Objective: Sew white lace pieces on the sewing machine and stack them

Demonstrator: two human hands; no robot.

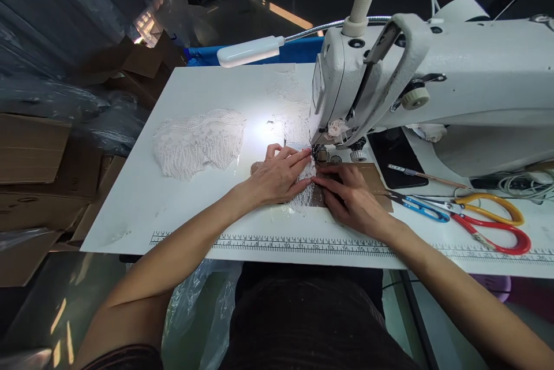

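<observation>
A strip of white lace (304, 188) lies on the white table (182, 208) and runs under the needle of a white sewing machine (433, 81). My left hand (279, 176) rests flat on the lace, fingers stretched toward the presser foot (319, 153). My right hand (352, 197) lies just right of the lace with its fingers pressed down on the lace edge and a brown cardboard piece (376, 176). Both hands sit directly in front of the needle.
A pile of white lace (197, 142) lies at the left of the table. Blue thread snips (422, 207), red and yellow-handled scissors (493, 225) and a pen-like tool (422, 175) lie at the right. A lamp (251, 51) shines on the work. Cardboard boxes (38, 174) stand left.
</observation>
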